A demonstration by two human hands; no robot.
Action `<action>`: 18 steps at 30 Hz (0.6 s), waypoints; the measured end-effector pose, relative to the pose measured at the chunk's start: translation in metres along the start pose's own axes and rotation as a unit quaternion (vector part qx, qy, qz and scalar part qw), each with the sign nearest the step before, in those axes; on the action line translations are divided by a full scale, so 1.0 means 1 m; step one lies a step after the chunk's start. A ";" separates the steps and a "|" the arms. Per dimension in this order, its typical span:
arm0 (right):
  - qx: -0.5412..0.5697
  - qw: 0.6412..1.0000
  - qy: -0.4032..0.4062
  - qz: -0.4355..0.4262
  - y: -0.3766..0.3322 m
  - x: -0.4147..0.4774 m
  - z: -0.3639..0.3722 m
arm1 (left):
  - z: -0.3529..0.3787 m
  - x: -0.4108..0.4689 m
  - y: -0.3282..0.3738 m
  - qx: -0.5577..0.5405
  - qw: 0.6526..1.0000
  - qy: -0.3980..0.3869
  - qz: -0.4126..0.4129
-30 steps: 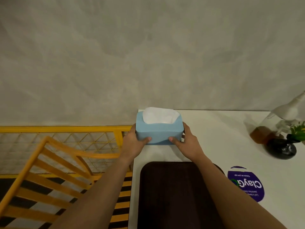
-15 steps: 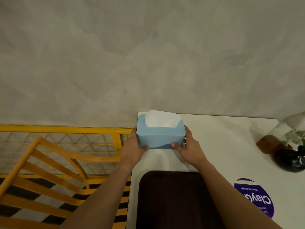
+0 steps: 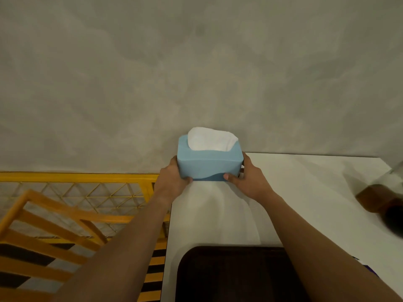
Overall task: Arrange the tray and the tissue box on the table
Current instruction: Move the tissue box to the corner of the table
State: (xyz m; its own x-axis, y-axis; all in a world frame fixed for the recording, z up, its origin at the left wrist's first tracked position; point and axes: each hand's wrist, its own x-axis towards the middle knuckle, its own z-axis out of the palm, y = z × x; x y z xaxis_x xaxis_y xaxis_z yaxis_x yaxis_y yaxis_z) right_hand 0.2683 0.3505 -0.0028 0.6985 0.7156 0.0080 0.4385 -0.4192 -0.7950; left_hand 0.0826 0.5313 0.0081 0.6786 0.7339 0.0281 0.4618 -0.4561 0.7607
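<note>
A light blue tissue box (image 3: 209,163) with a white tissue poking out of its top sits at the far left corner of the white table (image 3: 305,192), close to the grey wall. My left hand (image 3: 172,182) grips its left end and my right hand (image 3: 248,182) grips its right end. A dark brown tray (image 3: 231,275) with rounded corners lies flat on the table near me, between my forearms. My right arm hides the tray's right part.
A yellow mesh railing (image 3: 78,192) and a yellow slatted chair (image 3: 43,227) stand left of the table. At the right edge sits a blurred brown and dark object (image 3: 383,205). A purple sticker corner (image 3: 368,268) shows beside my right forearm.
Both hands have pushed the tissue box farther away, up to the table's far left corner by the wall. The view has tilted up, so the tray and the right-hand objects sit lower and nearer the edges.
</note>
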 end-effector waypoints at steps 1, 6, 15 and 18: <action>-0.010 1.000 -0.001 0.002 0.001 0.004 0.000 | 0.001 0.003 0.000 -0.002 1.000 0.002 0.002; -0.035 0.999 0.001 0.004 0.007 0.018 -0.001 | 0.007 0.014 -0.004 -0.017 1.000 0.011 0.003; -0.074 0.997 0.009 0.004 0.011 0.019 0.005 | 0.006 0.015 -0.008 -0.040 0.999 0.017 -0.016; -0.078 0.997 0.010 0.000 0.010 0.018 0.007 | 0.007 0.013 -0.010 -0.047 0.998 0.023 -0.027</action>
State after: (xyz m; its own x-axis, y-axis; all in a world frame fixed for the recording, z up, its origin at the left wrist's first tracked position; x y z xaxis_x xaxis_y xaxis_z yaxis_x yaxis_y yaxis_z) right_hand 0.2812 0.3627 -0.0151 0.7090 0.7049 0.0204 0.5199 -0.5031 -0.6904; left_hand 0.0906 0.5422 -0.0036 0.6264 0.7794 0.0132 0.4399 -0.3674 0.8195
